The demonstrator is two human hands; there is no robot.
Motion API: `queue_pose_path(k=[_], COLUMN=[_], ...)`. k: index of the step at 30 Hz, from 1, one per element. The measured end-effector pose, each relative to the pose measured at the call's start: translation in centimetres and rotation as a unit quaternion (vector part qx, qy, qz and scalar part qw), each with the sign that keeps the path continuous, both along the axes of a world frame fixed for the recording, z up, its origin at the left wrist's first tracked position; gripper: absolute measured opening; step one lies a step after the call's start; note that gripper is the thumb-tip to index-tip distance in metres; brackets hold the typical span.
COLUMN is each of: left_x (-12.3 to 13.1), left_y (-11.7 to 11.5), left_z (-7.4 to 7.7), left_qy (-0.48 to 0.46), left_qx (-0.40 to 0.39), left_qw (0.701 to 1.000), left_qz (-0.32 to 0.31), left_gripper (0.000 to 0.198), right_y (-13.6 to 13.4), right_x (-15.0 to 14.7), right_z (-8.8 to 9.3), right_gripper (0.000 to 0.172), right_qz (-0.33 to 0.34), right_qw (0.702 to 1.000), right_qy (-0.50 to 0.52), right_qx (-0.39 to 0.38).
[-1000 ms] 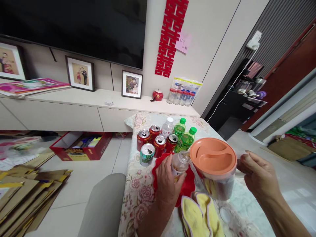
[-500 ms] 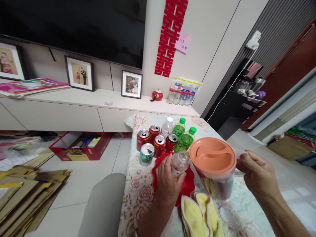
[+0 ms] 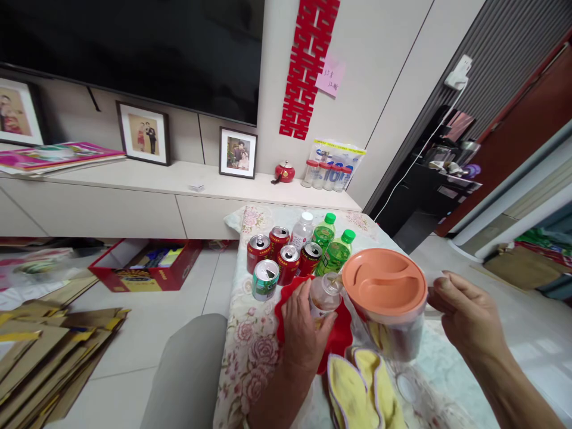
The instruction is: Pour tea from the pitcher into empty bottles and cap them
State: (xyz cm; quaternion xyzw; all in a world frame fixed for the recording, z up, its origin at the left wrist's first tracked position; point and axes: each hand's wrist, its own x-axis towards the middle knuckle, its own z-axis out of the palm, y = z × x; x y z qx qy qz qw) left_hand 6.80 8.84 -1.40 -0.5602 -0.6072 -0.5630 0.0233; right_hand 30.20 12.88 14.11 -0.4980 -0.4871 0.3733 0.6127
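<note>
My left hand (image 3: 304, 333) is wrapped round a clear plastic bottle (image 3: 322, 299) that has no cap on its mouth. The bottle stands over a red scalloped tray (image 3: 342, 339), and brownish liquid shows in it. By its handle, my right hand (image 3: 467, 313) grips a clear pitcher (image 3: 397, 336) with an orange lid (image 3: 385, 281). The pitcher leans left, its spout at the bottle mouth, and a thin brown stream shows there. Dark liquid fills its lower part. A folded yellow cloth (image 3: 366, 387) lies in front of the tray.
Behind the tray stand several red cans (image 3: 289, 262), a green can (image 3: 266, 279), a white-capped bottle (image 3: 304, 229) and two green-capped bottles (image 3: 337, 253). A round clear lid (image 3: 406, 387) lies right of the cloth. Flattened cardboard (image 3: 58, 351) and a red box (image 3: 145, 265) are on the floor.
Almost nothing differs. Both hands, the bottle and the tilted pitcher keep their places, with the thin stream at the bottle mouth in both frames.
</note>
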Motion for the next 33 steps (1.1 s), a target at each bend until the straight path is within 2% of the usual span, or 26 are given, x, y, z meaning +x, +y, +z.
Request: queue_pose_path(k=[12, 28, 33], left_x=[0.05, 0.05, 0.10], left_y=[-0.04, -0.02, 0.02], left_z=[0.12, 0.01, -0.10], left_qy=[0.000, 0.001, -0.005], left_qx=[-0.002, -0.006, -0.004], left_qw=[1.000, 1.000, 1.000], left_qz=[0.001, 0.000, -0.004], left_gripper=[0.064, 0.070, 0.067], right_y=[-0.12, 0.06, 0.17], right_x=[-0.66, -0.45, -0.26], right_z=[0.51, 0.34, 0.13], right_gripper=[0.045, 0.043, 0.038], right_qz=[0.005, 0.011, 0.014], right_qw=[1.000, 1.000, 1.000], right_qy=[-0.013, -0.008, -0.010], right_qx=[0.006, 0.000, 0.017])
